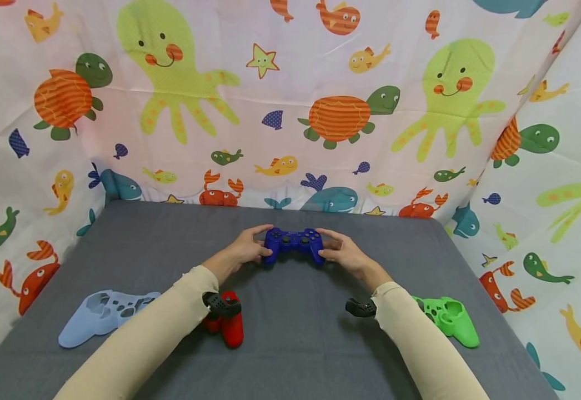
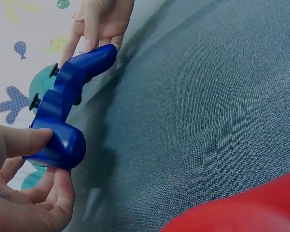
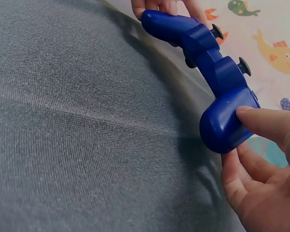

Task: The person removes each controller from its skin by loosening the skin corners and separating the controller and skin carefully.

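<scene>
A blue game controller [image 1: 293,241] with black thumbsticks is held between both hands near the far side of the table. My left hand [image 1: 244,247] pinches its left grip, thumb on top and fingers beneath, as the left wrist view shows on the blue controller [image 2: 63,140]. My right hand [image 1: 344,253] holds the other grip the same way; in the right wrist view the thumb presses on the blue controller [image 3: 227,121]. Both wrist views show a shadow under it, with the controller tilted and seemingly just above the cloth.
A red controller-shaped piece [image 1: 233,328] lies below my left wrist, partly hidden. At the left is a light blue silicone controller cover [image 1: 95,316]; at the right, a green one [image 1: 452,319] partly behind my forearm. The grey table [image 1: 290,344] ends at a sea-animal curtain [image 1: 280,139].
</scene>
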`<state>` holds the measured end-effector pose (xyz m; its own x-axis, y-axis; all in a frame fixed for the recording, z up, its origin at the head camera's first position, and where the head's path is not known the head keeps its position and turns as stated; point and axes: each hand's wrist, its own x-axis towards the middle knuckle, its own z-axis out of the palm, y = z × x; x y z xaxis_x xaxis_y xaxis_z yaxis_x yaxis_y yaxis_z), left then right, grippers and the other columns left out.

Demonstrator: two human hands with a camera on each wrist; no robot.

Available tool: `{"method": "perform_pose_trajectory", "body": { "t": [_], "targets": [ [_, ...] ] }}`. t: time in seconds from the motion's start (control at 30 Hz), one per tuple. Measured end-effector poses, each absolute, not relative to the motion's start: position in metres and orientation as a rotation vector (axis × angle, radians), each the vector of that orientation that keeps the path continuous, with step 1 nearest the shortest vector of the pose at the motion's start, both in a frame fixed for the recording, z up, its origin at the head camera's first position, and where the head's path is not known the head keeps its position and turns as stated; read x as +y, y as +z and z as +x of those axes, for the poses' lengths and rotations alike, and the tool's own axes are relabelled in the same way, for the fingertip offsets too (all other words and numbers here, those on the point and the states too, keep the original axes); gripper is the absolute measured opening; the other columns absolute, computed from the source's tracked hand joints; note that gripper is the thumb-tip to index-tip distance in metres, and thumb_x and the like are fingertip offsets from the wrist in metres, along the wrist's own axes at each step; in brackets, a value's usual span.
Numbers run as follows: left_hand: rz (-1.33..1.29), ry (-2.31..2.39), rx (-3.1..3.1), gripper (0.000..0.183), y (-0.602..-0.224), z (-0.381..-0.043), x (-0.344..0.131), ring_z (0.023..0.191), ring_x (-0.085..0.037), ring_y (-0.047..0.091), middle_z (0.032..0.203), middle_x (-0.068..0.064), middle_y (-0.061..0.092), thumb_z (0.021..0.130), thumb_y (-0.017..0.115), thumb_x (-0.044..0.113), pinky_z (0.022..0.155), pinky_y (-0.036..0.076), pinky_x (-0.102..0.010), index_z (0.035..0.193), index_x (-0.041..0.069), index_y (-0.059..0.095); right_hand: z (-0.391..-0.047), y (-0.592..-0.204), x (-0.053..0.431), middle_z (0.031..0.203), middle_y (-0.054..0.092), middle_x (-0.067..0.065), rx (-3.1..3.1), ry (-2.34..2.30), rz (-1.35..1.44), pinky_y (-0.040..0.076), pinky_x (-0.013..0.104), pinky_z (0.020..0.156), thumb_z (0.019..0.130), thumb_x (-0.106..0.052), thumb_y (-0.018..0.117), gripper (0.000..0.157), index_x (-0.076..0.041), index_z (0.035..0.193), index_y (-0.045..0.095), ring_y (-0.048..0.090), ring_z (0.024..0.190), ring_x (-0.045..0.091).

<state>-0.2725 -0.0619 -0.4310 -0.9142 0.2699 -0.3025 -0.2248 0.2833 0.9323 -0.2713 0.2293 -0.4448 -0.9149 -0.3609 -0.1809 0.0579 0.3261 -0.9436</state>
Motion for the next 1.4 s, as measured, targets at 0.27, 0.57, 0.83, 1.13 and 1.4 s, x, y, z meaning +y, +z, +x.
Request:
{"method": "perform_pose_trajectory", "body": {
  "t": [0.27, 0.57, 0.83, 1.13, 1.4],
  "targets": [
    [0.053, 1.679, 2.148, 0.071, -0.421, -0.264, -0.062, 0.093, -0.016, 0.067, 0.135, -0.023, 0.064, 0.092, 0.069, -0.001, 0.079, 0.053, -0.034, 0.154, 0.025, 0.044, -0.263, -0.436, 0.236, 0.152, 0.047, 0.025, 2.249, -1.610, -0.310, 0.043, 0.053, 0.112, 0.101, -0.011, 0.061, 0.061, -0.019, 0.157, 0.038, 0.052, 0.137, 0.037],
    [0.089, 1.679, 2.150, 0.069, -0.410, -0.250, -0.061, 0.106, -0.023, 0.068, 0.134, -0.023, 0.064, 0.094, 0.068, 0.001, 0.099, 0.052, -0.048, 0.153, 0.026, 0.045, -0.249, -0.421, 0.239, 0.149, 0.051, 0.026, 2.248, -1.620, -0.353, 0.041, 0.054, 0.114, 0.101, -0.010, 0.062, 0.061, -0.016, 0.156, 0.038, 0.058, 0.131, 0.032],
    [0.107, 1.698, 2.131, 0.068, -0.401, -0.238, -0.060, 0.105, -0.024, 0.068, 0.133, -0.023, 0.064, 0.094, 0.068, 0.001, 0.102, 0.050, -0.051, 0.152, 0.027, 0.045, -0.236, -0.410, 0.243, 0.148, 0.051, 0.027, 2.251, -1.619, -0.392, 0.042, 0.054, 0.113, 0.101, -0.011, 0.061, 0.060, -0.014, 0.156, 0.037, 0.058, 0.131, 0.033],
    [0.181, 1.717, 2.126, 0.068, -0.396, -0.221, -0.062, 0.108, -0.027, 0.070, 0.132, -0.023, 0.066, 0.094, 0.068, 0.001, 0.101, 0.052, -0.051, 0.153, 0.025, 0.044, -0.222, -0.402, 0.247, 0.147, 0.052, 0.027, 2.265, -1.596, -0.440, 0.050, 0.045, 0.106, 0.100, -0.011, 0.063, 0.061, -0.012, 0.156, 0.037, 0.060, 0.128, 0.029],
    [0.205, 1.741, 2.108, 0.066, -0.393, -0.206, -0.061, 0.108, -0.027, 0.070, 0.130, -0.022, 0.066, 0.093, 0.070, 0.003, 0.101, 0.053, -0.051, 0.151, 0.024, 0.047, -0.209, -0.398, 0.253, 0.147, 0.052, 0.026, 2.269, -1.579, -0.447, 0.051, 0.043, 0.105, 0.100, -0.013, 0.064, 0.061, -0.013, 0.155, 0.038, 0.060, 0.128, 0.029]
  ]
}}
